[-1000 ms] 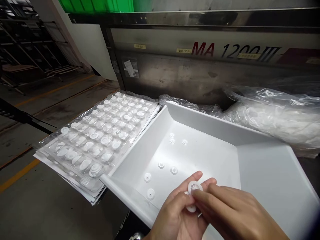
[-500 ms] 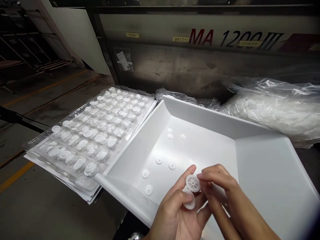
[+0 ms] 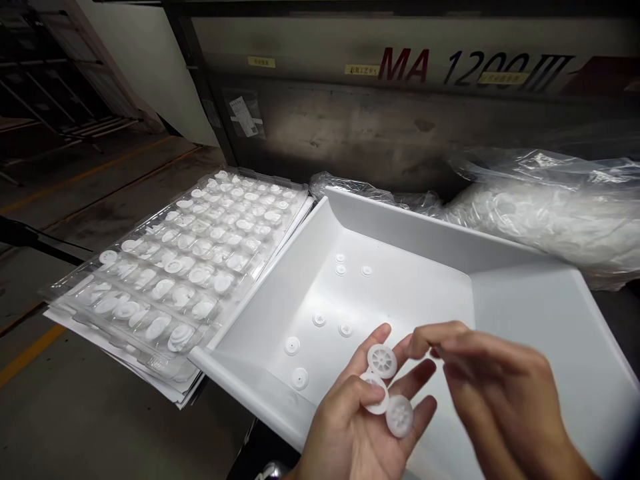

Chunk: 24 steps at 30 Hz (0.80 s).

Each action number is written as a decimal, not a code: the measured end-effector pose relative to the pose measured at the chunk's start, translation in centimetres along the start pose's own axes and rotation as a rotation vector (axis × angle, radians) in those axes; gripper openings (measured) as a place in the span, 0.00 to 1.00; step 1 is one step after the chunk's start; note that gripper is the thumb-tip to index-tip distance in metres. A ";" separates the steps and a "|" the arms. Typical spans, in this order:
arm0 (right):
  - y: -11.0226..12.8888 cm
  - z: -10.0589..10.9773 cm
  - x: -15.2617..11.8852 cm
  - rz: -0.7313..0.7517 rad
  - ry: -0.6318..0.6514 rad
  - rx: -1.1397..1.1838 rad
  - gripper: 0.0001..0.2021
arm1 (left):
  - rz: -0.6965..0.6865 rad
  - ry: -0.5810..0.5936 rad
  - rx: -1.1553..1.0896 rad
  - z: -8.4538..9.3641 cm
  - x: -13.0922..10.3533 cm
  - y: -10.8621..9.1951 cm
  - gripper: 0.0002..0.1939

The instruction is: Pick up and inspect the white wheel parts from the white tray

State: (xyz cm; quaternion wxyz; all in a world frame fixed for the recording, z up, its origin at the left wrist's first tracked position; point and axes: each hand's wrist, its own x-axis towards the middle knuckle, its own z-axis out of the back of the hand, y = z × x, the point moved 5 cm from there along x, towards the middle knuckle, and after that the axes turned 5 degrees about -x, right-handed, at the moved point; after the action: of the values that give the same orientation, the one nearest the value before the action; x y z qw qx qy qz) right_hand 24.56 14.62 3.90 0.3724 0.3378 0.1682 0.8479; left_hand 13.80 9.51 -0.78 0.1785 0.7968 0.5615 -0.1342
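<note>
Over the tray, my left hand [image 3: 357, 413] is palm up. It holds small white plastic wheels: a spoked wheel [image 3: 382, 361] near the index finger, a second wheel [image 3: 375, 392] under the thumb, and a third wheel [image 3: 400, 417] against the lower fingers. My right hand [image 3: 500, 373] hovers just to the right, fingers bent and somewhat apart, with nothing visible in them. Its fingertips come close to the left fingertips; whether they touch is unclear. More white wheels [image 3: 299, 379] lie scattered on the floor of the grey-white tray [image 3: 525, 320].
Left of the tray, a clear blister tray [image 3: 170, 267] filled with white round parts rests on stacked sheets [image 3: 120, 360]. A clear plastic bag [image 3: 545, 220] of white material lies behind at right. A machine panel [image 3: 350, 127] stands along the back.
My right hand has drawn back to the right from the left hand. The left fingers have spread, and a third wheel now shows in the left hand. The view has shifted slightly.
</note>
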 end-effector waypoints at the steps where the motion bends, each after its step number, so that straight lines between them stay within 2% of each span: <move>1: -0.3 0.2 0.1 -0.030 0.016 0.061 0.12 | 0.003 0.009 0.004 0.0 0.0 0.0 0.28; 3: -0.6 0.4 0.0 -0.102 0.027 0.229 0.14 | 0.030 0.048 0.014 -0.2 0.0 0.2 0.27; 5: -0.8 0.0 -0.4 -0.206 0.033 0.329 0.12 | 0.048 0.106 0.009 -0.7 0.1 0.2 0.28; 8: -0.9 -1.5 -1.0 -0.291 0.145 0.131 0.13 | 0.070 0.130 -0.030 -1.3 0.2 0.3 0.31; 10: -1.4 -1.9 -1.2 -0.331 0.193 -0.034 0.17 | 0.081 0.091 -0.075 -1.3 0.4 0.3 0.33; 12: -2.0 -1.7 -1.1 -0.356 0.222 -0.091 0.19 | 0.096 0.039 -0.107 -0.9 0.4 0.3 0.35; 14: -2.0 -1.0 -0.9 -0.307 0.244 -0.096 0.22 | 0.122 0.026 -0.127 -0.5 0.5 0.2 0.35; 18: 0.2 -0.1 -0.2 0.065 0.353 -0.231 0.21 | 0.139 0.036 -0.118 0.1 0.6 0.1 0.36; 20: 1.1 -0.1 -0.2 0.196 0.367 -0.301 0.18 | 0.136 0.020 -0.108 0.1 0.5 0.0 0.37; 24: 1.6 -0.5 -0.3 0.242 0.328 -0.283 0.15 | 0.116 0.104 -0.056 -0.8 0.4 0.2 0.38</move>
State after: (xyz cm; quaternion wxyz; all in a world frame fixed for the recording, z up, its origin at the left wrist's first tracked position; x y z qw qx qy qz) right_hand 23.53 13.29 4.30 0.2794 0.1580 0.0641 0.9449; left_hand 14.09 10.12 -0.25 0.1787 0.8287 0.5263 -0.0665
